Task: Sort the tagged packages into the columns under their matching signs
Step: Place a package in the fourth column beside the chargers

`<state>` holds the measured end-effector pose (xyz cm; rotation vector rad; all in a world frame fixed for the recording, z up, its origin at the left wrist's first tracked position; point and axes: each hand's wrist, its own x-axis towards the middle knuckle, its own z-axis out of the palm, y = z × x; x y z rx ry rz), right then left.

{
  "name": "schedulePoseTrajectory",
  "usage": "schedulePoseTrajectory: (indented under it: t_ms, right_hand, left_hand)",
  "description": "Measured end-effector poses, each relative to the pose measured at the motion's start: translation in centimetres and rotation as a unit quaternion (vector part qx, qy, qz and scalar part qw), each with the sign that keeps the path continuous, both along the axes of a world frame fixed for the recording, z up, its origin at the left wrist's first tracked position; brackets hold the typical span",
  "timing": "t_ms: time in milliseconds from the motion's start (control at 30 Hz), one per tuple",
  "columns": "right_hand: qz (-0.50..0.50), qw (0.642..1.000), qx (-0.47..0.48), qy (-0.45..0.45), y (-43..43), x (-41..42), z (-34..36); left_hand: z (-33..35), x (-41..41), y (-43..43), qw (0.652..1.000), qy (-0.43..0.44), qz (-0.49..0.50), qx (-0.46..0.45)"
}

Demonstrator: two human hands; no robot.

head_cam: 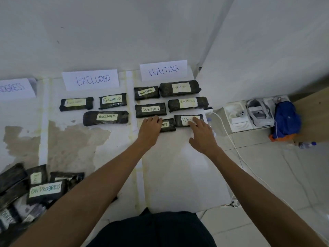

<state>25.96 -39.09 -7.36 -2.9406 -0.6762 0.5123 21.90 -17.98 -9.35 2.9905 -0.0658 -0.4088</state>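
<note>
Under the WAITING sign (163, 70) we see the left hand (151, 126) flat on a small package (168, 124); the right hand (202, 134) touches the neighbouring package (179, 120) with its fingers (195, 120). Both hands lie released, unclenched.

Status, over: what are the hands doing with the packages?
Left hand resting on a WAITING package. Right hand touching its neighbour. Six under the WAITING sign; unsorted pile at lower left. Nothing blocking.
</note>
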Motion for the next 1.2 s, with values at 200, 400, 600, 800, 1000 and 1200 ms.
schedulePoseTrajectory:
  t_ms: [200, 400, 600, 800, 1000, 1200]
  right_hand:
    - [0.005, 1.0, 0.003, -0.006, 0.1, 0.3, 0.0]
    - [-0.013, 0.999, 0.048, -0.001, 1.7, -1.6, 1.4]
    - [0.032, 0.997, 0.068, 0.03, 5.7, -7.6, 2.9]
    - [0.063, 0.991, 0.085, 0.085, 10.5, -13.7, 3.0]
    - [0.193, 0.965, 0.053, 0.171, 15.8, -18.8, 1.9]
    - [0.277, 0.956, 0.009, 0.094, 19.0, -23.5, -0.4]
  left_hand:
    - [-0.2, 0.2, 0.2, 1.0, -0.022, 0.0, -0.011]
    - [1.4, -2.5, 2.0, 0.995, -0.074, 0.011, -0.066]
    - [2.9, -10.1, 6.4, 0.991, -0.043, 0.039, -0.121]
    - [3.4, -18.1, 11.5, 0.983, -0.009, 0.079, -0.167]
    - [2.6, -25.3, 12.2, 0.979, 0.006, 0.105, -0.175]
    - [0.3, -30.0, 11.8, 0.998, 0.037, 0.035, -0.035]
